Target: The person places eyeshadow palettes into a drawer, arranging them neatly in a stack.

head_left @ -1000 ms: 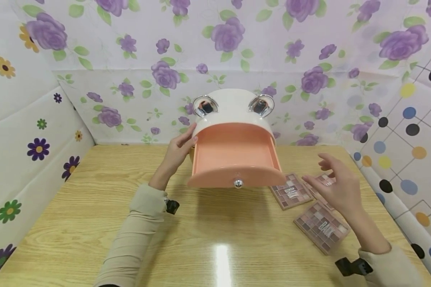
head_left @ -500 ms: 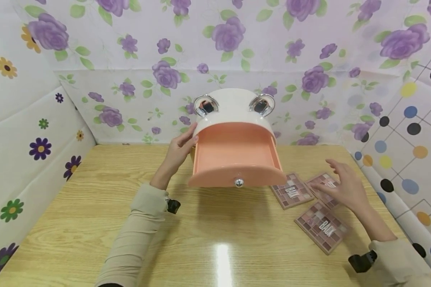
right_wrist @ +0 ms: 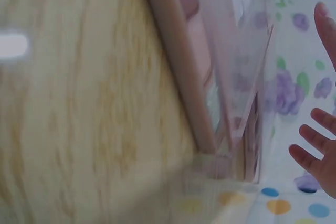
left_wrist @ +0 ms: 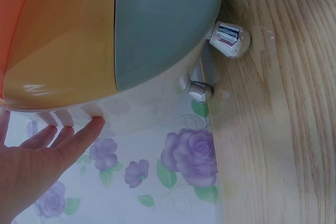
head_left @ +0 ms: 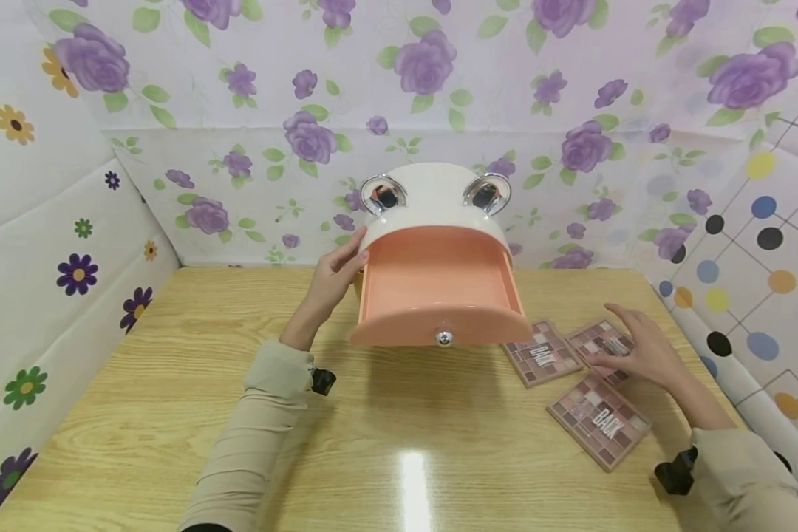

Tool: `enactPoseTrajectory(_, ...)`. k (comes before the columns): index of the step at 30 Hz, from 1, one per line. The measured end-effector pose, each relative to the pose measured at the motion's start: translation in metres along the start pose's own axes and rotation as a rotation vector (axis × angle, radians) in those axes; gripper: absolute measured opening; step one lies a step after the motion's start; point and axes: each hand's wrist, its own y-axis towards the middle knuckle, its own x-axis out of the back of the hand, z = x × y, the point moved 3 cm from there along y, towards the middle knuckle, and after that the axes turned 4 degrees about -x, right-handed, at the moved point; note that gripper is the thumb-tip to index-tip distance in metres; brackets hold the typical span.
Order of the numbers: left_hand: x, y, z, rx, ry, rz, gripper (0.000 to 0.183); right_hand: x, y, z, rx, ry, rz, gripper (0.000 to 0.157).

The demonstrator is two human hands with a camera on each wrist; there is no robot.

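Observation:
A white cabinet [head_left: 432, 199] with silver-rimmed eyes stands mid-table. Its peach drawer [head_left: 439, 281] is pulled out and holds nothing. My left hand [head_left: 329, 284] rests against the cabinet's left side. In the left wrist view, its extended fingers touch the white wall beside a mustard drawer [left_wrist: 68, 51] and a blue-grey one [left_wrist: 163, 30]. My right hand [head_left: 648, 355], thumb and fingers spread, is over the rear-right eyeshadow palette [head_left: 597, 341], partly covering it; contact is unclear. Two more palettes lie nearby: one by the drawer [head_left: 539, 355], one in front [head_left: 598, 421].
The wooden table [head_left: 173, 414] meets a floral backdrop [head_left: 239, 185] behind and a dotted sheet [head_left: 758, 295] at right. Silver feet [left_wrist: 231, 40] show under the cabinet in the left wrist view. The open drawer juts toward me, close to the nearest palette.
My right hand has moved right and down toward the rear-right palette. The left hand, cabinet, open drawer and palettes keep their places; the view shifts slightly.

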Motion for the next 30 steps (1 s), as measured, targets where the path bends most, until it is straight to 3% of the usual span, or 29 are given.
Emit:
enactPoseTrajectory(7,-0.008,-0.009,-0.027,-0.012,0.027,0.012,0.049,-0.002,-0.003,-0.028,-0.075,0.044,0.094,0.101)
enactPoseTrajectory(19,-0.009,-0.008,-0.027,-0.019,0.022,0.004,0.048,-0.006,-0.009,-0.04,-0.16,0.0,0.194,0.1)
enactPoseTrajectory(30,-0.009,-0.009,-0.027,-0.025,0.025,0.007,0.048,-0.009,-0.007,-0.036,-0.17,0.071,0.179,0.095)
